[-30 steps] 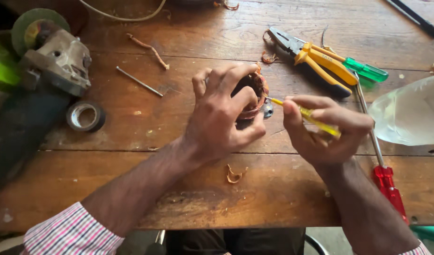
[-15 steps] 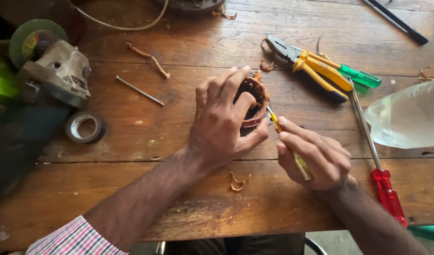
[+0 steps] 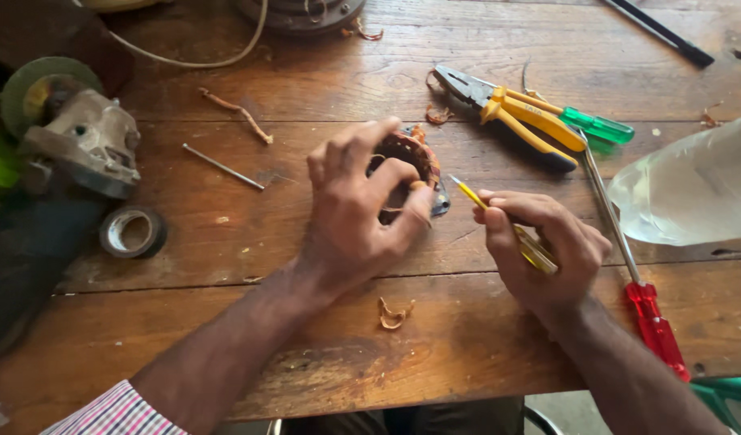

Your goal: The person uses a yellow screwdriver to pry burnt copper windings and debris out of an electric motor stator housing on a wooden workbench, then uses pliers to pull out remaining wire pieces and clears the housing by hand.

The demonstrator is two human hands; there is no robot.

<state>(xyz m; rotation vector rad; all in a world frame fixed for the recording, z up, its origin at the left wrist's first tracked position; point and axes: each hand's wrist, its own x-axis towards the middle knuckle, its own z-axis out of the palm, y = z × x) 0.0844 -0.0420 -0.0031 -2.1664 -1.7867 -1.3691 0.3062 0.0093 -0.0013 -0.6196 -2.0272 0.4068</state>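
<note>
While it sits near the middle of the wooden table (image 3: 225,322), the work piece is half covered by a hand.
Work piece: a small round motor winding (image 3: 411,157) of copper-brown wire with a dark metal edge, resting on the table between the two hands.
Left hand: the left hand (image 3: 358,217) is curled over the winding, fingers wrapped round its rim and thumb pressed on its near side, a closed grasp.
Right hand: the right hand (image 3: 548,246) is pinched round a thin yellow-handled tool (image 3: 507,225), fingers folded tight on the handle; the tip points up and left, just beside the winding, and contact cannot be told.
Wire scraps: a curled copper scrap (image 3: 393,314) lies near the table's front edge between the forearms; further bits lie by the pliers.
Pliers: yellow-handled pliers (image 3: 515,117) lie behind the right hand, jaws to the left.
Screwdrivers: a green-handled screwdriver (image 3: 600,126) lies against the pliers; a red-handled screwdriver (image 3: 652,326) lies to the right of the right hand, shaft running away from the person.
Plastic: a clear plastic bag (image 3: 693,189) lies at the right edge.
Left side: a roll of dark tape (image 3: 133,232) lies flat, near an angle grinder (image 3: 76,137) with a green disc; a thin metal rod (image 3: 223,167) lies between these and the left hand.
Labels: none legible.
</note>
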